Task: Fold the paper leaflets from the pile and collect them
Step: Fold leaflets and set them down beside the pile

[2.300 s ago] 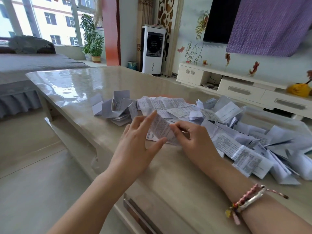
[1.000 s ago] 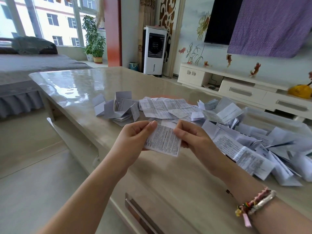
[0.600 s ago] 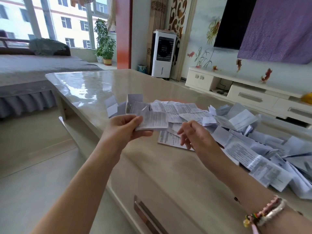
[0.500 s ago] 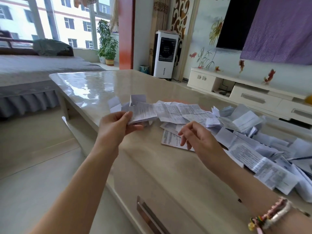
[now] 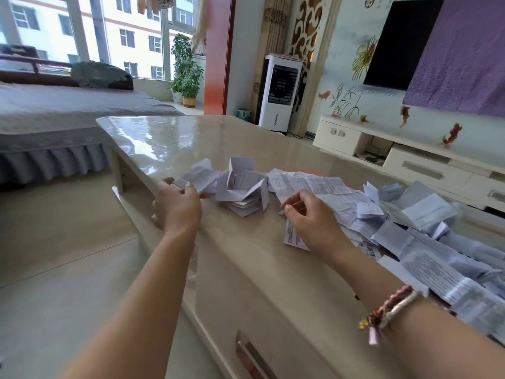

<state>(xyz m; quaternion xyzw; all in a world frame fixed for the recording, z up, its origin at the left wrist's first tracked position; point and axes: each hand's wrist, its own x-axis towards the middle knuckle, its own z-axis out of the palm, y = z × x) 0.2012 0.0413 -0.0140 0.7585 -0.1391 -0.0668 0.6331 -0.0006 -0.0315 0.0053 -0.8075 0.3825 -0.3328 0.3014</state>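
- Your left hand (image 5: 177,206) pinches a folded leaflet (image 5: 197,177) by its near edge, holding it over the tabletop (image 5: 153,140) just left of the stack of folded leaflets (image 5: 241,191).
- That stack sits near the tabletop's left edge, its pieces fanned and partly standing.
- Your right hand (image 5: 311,218) rests with fingers curled on a flat leaflet (image 5: 293,236) at the near edge of the loose pile (image 5: 396,214); whether this grip clamps the sheet or merely touches it cannot be told.
- The pile spreads rightward across the tabletop, its sheets overlapping.
- A beaded bracelet (image 5: 389,314) circles your right wrist.
- Beyond the tabletop stand a white air cooler (image 5: 281,91) and a potted plant (image 5: 187,75).
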